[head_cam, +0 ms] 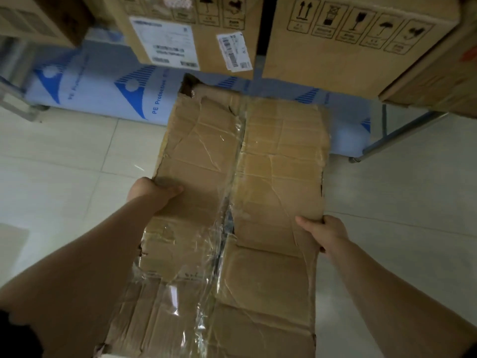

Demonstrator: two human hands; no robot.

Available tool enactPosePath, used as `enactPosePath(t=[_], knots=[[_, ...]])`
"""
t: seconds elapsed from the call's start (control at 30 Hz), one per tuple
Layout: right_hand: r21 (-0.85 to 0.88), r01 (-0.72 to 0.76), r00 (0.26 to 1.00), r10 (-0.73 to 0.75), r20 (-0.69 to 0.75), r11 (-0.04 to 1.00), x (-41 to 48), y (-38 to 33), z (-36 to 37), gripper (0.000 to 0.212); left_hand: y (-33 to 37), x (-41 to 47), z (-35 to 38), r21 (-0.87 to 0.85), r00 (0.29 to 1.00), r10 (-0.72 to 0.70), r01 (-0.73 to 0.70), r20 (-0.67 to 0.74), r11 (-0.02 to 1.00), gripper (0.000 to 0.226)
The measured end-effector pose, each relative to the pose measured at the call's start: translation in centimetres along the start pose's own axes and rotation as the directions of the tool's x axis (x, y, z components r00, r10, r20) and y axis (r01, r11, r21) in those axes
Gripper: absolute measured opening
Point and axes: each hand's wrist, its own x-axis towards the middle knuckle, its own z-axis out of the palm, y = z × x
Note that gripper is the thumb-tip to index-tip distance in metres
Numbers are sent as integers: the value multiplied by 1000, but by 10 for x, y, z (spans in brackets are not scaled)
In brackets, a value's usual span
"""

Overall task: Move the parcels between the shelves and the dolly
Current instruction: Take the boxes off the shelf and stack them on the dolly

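my left hand [152, 189] and right hand [325, 231] both grip the side edges of a battered, taped brown cardboard parcel [232, 202], held over the pale tiled floor [64, 164]. mid-carry i reckon, no dolly in sight.

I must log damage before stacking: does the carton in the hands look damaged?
Yes. The carton is worn: its far left corner is torn open, its top is creased, and the clear tape along the middle seam is wrinkled.
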Motion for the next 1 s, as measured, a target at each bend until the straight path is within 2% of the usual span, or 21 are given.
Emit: enactPosePath(t=[0.33,0.5,0.63,0.73,0.8,1.0], knots=[[-108,152,987,-144,76,983,-87,-6,54,44,-127,-72,-69,-122,977,-206,198,-51,973,44],[-206,194,977,-171,127,959,-140,-23,97,44,-197,-109,-123,-192,958,-279,263,-65,946,44],[-282,288,952,-242,184,915,-200,-52,136,41,-257,-144,-181,-295,929,-361,322,-87,900,45],[-336,386,914,-308,263,859,-255,-84,169,49,-308,-176,-227,-375,899,-422,353,-118,857,46],[-334,445,882,-344,321,831,-305,-107,190,46,-343,-200,-257,-453,870,-472,367,-142,812,46],[-324,653,737,-477,478,685,-457,-152,262,48,-450,-279,-343,-667,755,-635,390,-163,635,52]])
